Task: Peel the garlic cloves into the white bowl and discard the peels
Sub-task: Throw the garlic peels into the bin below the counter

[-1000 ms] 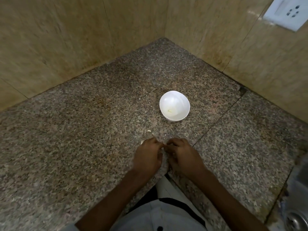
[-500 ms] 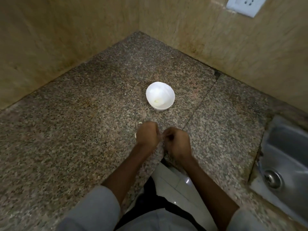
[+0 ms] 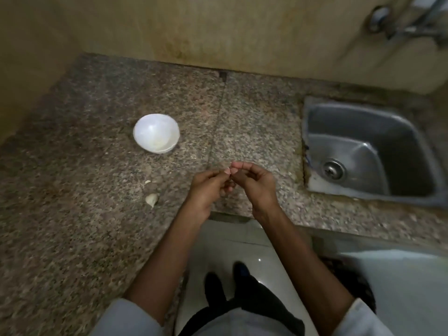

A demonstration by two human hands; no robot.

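Note:
The white bowl (image 3: 156, 133) stands on the granite counter (image 3: 84, 166), with a pale peeled clove or two inside. An unpeeled garlic clove (image 3: 152, 199) lies on the counter below the bowl, and a smaller pale piece (image 3: 147, 182) lies just above it. My left hand (image 3: 208, 190) and my right hand (image 3: 254, 183) are raised together right of the bowl, fingertips meeting. Both pinch something small between them; it is mostly hidden by the fingers, so I cannot tell whether it is a clove or a peel.
A steel sink (image 3: 368, 151) with a round drain (image 3: 333, 169) is set into the counter at the right. A tap (image 3: 407, 23) hangs on the wall above it. Tiled walls close off the back and left. The floor and my feet show below the counter edge.
My view has swung right, bringing the sink and tap into sight. My hands have lifted off the counter and moved right, away from the clove lying there.

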